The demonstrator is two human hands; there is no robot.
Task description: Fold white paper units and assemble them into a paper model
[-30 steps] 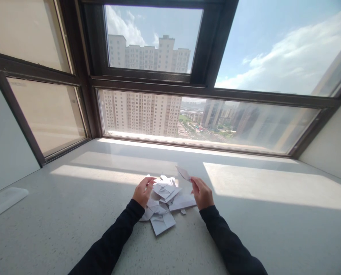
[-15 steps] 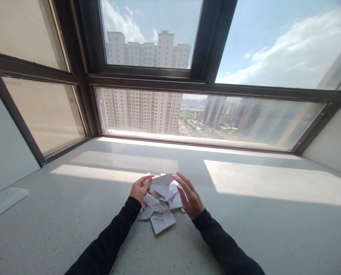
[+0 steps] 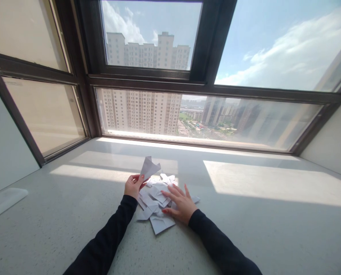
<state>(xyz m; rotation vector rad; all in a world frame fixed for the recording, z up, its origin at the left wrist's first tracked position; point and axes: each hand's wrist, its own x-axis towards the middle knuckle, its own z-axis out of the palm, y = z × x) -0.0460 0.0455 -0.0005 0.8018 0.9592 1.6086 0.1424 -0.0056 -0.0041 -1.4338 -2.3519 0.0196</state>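
Note:
A folded piece of white paper (image 3: 149, 168) is pinched between the thumb and fingers of my left hand (image 3: 134, 186), raised at the far left side of a loose heap. That heap of folded paper pieces (image 3: 155, 193) lies on the speckled pale sill, its pieces overlapping at different angles. Over its right side, my right hand (image 3: 182, 203) has its fingers spread, palm down, covering some of the pieces. Whether those fingertips press on the paper I cannot tell. One flat folded piece (image 3: 162, 223) sits at the near edge of the heap.
The stone sill (image 3: 239, 229) stretches to both sides, with sunlit patches on it. A whitish translucent flat object (image 3: 7, 202) lies at the far left. Dark window frames (image 3: 199, 144) border the back, with tall buildings outside. White walls stand at either end.
My left hand has moved slightly left, tilting its paper upright. My right hand has come away from that paper and lowered toward the heap, its fingers spreading.

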